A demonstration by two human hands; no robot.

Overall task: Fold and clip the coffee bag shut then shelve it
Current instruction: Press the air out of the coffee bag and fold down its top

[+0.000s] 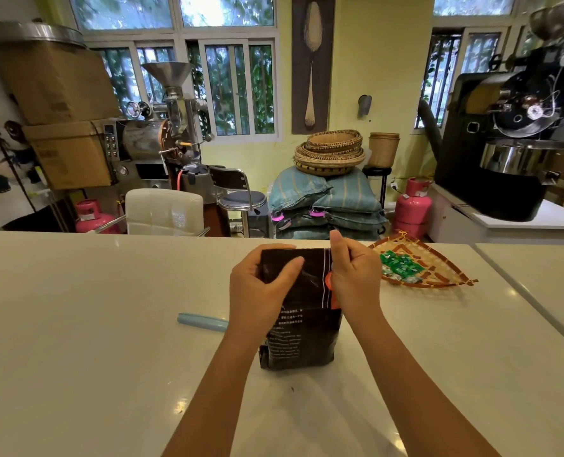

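I am holding one coffee bag (302,321) standing on the table (76,324), my left hand (260,288) and right hand (353,275) both closed on its top (two hands). One blue clip (203,322) is lying left of my left hand.

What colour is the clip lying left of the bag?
Light blue clip, seen in the head view.

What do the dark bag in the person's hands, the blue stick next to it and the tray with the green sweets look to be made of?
The coffee bag looks like glossy plastic or foil laminate: it shines and creases stiffly. The blue clip seems smooth matte plastic, evenly coloured. The tray appears woven bamboo or cane, with open latticework and a reddish rim. The countertop under them looks like polished stone or a similar solid surface.
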